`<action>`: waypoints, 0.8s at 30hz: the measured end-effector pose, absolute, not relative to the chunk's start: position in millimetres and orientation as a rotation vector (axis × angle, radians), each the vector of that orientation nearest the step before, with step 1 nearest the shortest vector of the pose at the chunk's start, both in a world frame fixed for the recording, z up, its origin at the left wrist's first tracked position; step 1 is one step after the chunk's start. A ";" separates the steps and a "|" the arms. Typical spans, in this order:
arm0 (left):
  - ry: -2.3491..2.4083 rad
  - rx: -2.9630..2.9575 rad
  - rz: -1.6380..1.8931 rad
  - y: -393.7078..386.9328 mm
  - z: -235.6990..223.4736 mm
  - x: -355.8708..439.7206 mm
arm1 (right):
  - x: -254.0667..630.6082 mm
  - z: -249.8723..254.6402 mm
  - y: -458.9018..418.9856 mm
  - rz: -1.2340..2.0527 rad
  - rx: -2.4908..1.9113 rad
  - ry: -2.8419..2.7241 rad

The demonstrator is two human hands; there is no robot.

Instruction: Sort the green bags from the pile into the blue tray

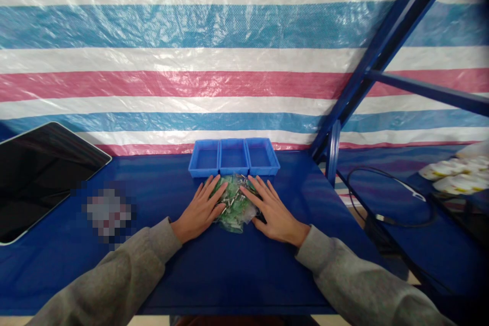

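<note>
Between my two hands lies a clear and green plastic bag [234, 209] with many small metallic pieces in it, perhaps screws; their exact kind is too small to make out. My left hand [199, 210] rests on the bag's left side, fingers stretched out and spread. On the right side, my right hand [275, 213] lies over the bag's edge in the same way, its fingers apart. Just behind the bag stand three blue plastic bins [234, 157] joined in a row, with nothing visible inside them.
A dark flat screen [42, 178] lies at the left of the blue table [237, 280], near a blurred-out item [109, 212]. A blue metal frame [331, 150] rises at the right. Beyond it are a black cable [389, 220] and white-and-yellow items [458, 173].
</note>
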State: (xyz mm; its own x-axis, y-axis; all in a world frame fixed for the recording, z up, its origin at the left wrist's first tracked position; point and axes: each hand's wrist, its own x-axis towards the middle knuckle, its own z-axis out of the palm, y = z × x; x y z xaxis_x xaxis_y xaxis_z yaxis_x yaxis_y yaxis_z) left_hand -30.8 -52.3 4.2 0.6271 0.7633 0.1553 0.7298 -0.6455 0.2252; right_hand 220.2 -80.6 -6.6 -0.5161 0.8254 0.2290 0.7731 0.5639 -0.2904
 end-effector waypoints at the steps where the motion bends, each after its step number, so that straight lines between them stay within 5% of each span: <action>1: 1.258 2.703 0.374 -51.9 3.2 -30.6 | 220.0 -5.8 -80.9 0.205 -1.292 -2.479; 24: 1.226 2.524 0.422 -54.3 17.6 -32.8 | 231.6 -7.4 -80.6 0.279 -1.216 -2.450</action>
